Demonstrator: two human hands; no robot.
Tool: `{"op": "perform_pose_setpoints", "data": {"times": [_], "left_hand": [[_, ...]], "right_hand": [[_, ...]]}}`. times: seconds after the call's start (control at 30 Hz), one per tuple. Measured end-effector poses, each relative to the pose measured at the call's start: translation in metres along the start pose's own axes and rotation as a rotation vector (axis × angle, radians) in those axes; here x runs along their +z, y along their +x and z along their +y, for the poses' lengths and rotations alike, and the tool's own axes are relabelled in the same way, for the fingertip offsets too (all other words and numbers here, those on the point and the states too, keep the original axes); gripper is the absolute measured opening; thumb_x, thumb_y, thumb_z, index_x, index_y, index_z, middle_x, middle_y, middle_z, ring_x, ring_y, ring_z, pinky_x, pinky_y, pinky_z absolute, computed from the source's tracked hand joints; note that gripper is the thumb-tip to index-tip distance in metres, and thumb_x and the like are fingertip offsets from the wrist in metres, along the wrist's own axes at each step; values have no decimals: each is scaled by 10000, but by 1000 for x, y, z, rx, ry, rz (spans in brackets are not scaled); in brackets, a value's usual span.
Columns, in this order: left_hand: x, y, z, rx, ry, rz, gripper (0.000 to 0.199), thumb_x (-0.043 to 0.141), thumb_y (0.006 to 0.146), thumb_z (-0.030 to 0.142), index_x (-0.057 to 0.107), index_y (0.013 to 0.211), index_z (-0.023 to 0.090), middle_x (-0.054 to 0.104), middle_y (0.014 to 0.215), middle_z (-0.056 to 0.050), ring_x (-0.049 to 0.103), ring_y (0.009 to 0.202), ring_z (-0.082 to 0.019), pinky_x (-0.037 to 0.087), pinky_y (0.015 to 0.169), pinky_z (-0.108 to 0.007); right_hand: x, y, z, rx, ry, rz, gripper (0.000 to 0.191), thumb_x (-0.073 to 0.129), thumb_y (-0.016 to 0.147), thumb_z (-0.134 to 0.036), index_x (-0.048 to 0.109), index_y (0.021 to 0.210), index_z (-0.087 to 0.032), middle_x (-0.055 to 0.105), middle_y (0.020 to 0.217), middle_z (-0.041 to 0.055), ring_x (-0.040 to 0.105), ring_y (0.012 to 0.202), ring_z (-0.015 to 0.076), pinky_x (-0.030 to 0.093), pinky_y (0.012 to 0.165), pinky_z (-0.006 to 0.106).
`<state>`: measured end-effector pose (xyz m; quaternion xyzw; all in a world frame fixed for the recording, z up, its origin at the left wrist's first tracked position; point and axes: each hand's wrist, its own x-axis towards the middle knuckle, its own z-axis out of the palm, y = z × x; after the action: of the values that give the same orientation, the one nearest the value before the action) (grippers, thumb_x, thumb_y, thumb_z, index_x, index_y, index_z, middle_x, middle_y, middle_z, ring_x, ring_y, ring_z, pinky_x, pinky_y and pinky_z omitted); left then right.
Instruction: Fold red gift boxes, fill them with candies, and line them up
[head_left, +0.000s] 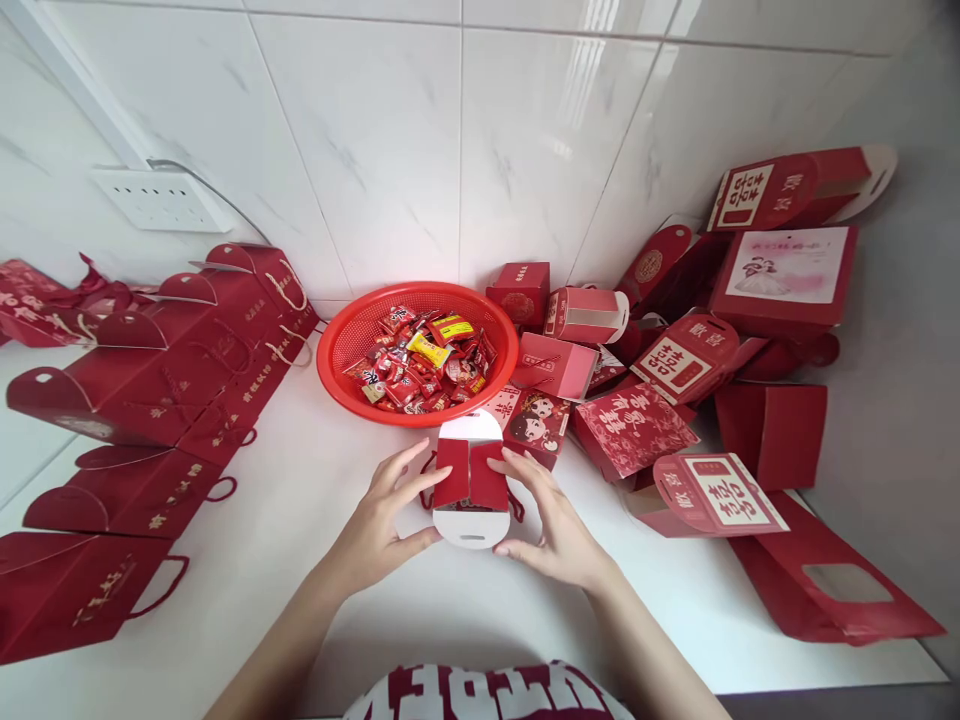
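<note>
A small red candy gift box (470,478) stands on the counter in front of me. Its two red top flaps are folded inward with a narrow gap between them, while its white rounded end tabs lean outward at front and back. My left hand (386,515) grips the box from the left, fingertips on the left flap and thumb near the front tab. From the other side my right hand (551,520) holds it, fingers on the right flap and thumb by the front corner. Red cord loops show at both sides. What lies inside is mostly hidden.
Behind the box sits a red plastic basket (334,375) of wrapped candies (427,365). Rows of red handled boxes (172,380) line the left side. Assorted red boxes (637,430) are piled on the right. A socket strip (161,200) is on the tiled wall.
</note>
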<state>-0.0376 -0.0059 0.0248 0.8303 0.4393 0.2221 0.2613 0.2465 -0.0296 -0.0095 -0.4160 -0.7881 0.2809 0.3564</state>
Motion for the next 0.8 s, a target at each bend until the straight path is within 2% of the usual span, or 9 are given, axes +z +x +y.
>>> {"op": "perform_pose_setpoints", "data": {"times": [0.17, 0.23, 0.3, 0.37, 0.47, 0.53, 0.6, 0.7, 0.8], "left_hand": [[5, 14, 6, -22, -47, 78, 270, 632, 908, 371, 651, 1159, 274, 404, 1518, -72, 378, 1404, -302, 384, 1137, -457], [10, 20, 8, -60, -86, 137, 154, 573, 937, 337, 665, 1008, 235, 469, 1450, -84, 422, 1368, -290, 382, 1125, -452], [17, 26, 8, -95, -142, 192, 157, 522, 954, 310, 631, 898, 212, 514, 1379, -93, 451, 1343, -278, 377, 1114, -439], [22, 29, 9, -98, -210, 211, 154, 504, 951, 303, 585, 863, 205, 541, 1317, -101, 466, 1324, -277, 384, 1094, -425], [28, 28, 8, -57, -325, 126, 125, 528, 914, 327, 524, 871, 209, 560, 1243, -112, 523, 1231, -285, 439, 1010, -410], [30, 25, 7, -20, -398, 51, 166, 565, 869, 359, 492, 898, 212, 536, 1277, -123, 556, 1146, -284, 466, 943, -407], [34, 23, 5, 5, -457, 15, 249, 594, 823, 404, 467, 921, 214, 494, 1340, -136, 570, 1082, -278, 477, 894, -404], [38, 23, 2, 14, -498, 5, 295, 606, 802, 438, 448, 910, 213, 479, 1373, -144, 584, 1004, -255, 479, 859, -392], [40, 24, 1, -6, -490, 22, 282, 616, 809, 425, 457, 891, 207, 439, 1454, -165, 595, 917, -220, 478, 848, -388]], "right_hand": [[14, 10, -6, 99, 72, 164, 551, 580, 965, -382, 365, 1460, -269, 627, 1250, 112, 496, 1294, 298, 394, 1098, 516], [20, 13, -8, 131, 121, 215, 428, 535, 987, -337, 428, 1396, -267, 634, 1153, 98, 542, 1215, 272, 422, 1073, 492], [26, 15, -9, 161, 203, 269, 357, 510, 991, -316, 464, 1342, -268, 602, 1154, 93, 553, 1188, 249, 441, 1065, 468], [30, 16, -8, 177, 296, 326, 370, 523, 974, -319, 464, 1336, -273, 529, 1293, 107, 500, 1281, 247, 418, 1106, 461], [33, 15, -7, 180, 454, 302, 577, 557, 943, -323, 329, 1473, -304, 318, 1553, 103, 333, 1446, 260, 342, 1175, 468], [32, 13, -5, 193, 557, 228, 702, 569, 939, -319, 206, 1540, -331, 234, 1615, 90, 309, 1465, 259, 333, 1180, 468], [30, 10, -4, 216, 607, 196, 769, 604, 928, -321, 160, 1556, -342, 249, 1612, 94, 336, 1451, 256, 333, 1179, 466], [26, 8, -2, 217, 569, 187, 761, 697, 880, -335, 281, 1518, -331, 388, 1511, 103, 413, 1389, 255, 351, 1165, 456], [19, 8, -2, 155, 483, 168, 538, 722, 864, -358, 508, 1356, -306, 494, 1360, 96, 485, 1310, 252, 388, 1132, 438]]}}
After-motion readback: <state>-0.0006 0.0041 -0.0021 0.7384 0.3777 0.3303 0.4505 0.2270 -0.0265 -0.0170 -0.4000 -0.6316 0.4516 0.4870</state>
